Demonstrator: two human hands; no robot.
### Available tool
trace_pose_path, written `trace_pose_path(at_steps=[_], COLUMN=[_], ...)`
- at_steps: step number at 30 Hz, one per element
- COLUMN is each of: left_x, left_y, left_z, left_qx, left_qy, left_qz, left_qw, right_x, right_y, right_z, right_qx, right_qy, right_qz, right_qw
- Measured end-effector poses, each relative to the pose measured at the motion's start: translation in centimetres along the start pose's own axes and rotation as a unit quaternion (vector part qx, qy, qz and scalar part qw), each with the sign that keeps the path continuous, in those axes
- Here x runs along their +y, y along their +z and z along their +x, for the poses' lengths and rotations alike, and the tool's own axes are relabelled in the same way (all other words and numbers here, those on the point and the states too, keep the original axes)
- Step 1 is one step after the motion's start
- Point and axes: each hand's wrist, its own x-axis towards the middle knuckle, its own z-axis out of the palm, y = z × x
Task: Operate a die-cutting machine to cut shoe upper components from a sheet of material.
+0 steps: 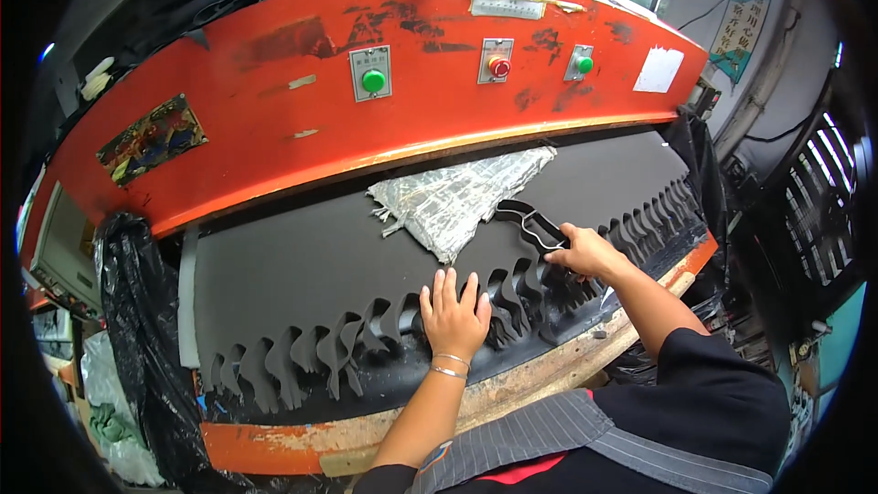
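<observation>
Lengthwise, curved cutter (543, 227) pointing away and left, right hand (589, 253) pinching near end, left hand (455, 320) spread, empty

With 12 o'clock at the top of the view, the press bed (393, 389) is stretching from about 8 o'clock across to 3 o'clock, its worn wooden front rail (540, 375) curving along the 5-to-7 o'clock side. A dark grey foam sheet (293, 265) is covering most of the bed, its near margin forming a row of wavy, tooth-like strips (265, 375) from 8 o'clock round to 3. A crinkled silvery plastic sheet (457, 197) is lying on the foam just above the centre, tapering toward 6 o'clock.
</observation>
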Motion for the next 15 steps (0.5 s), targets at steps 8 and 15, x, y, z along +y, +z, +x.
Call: trace_pose_path(at_steps=[8, 15], left_x=[0.0, 0.8], left_y=[0.7, 1.1], left_z=[0.7, 1.3], left_qx=[0.000, -0.004], left_qy=[-0.015, -0.008], left_qz=[0.007, 0.008], left_qw=[1.000, 1.000], right_x=[-4.4, -11.1], right_y=[3.4, 2.8], right_z=[6.6, 18.4], right_qx=[0.033, 0.065], right_qy=[-0.004, 0.060], right_qz=[0.072, 0.081], right_qw=[0.997, 0.993])
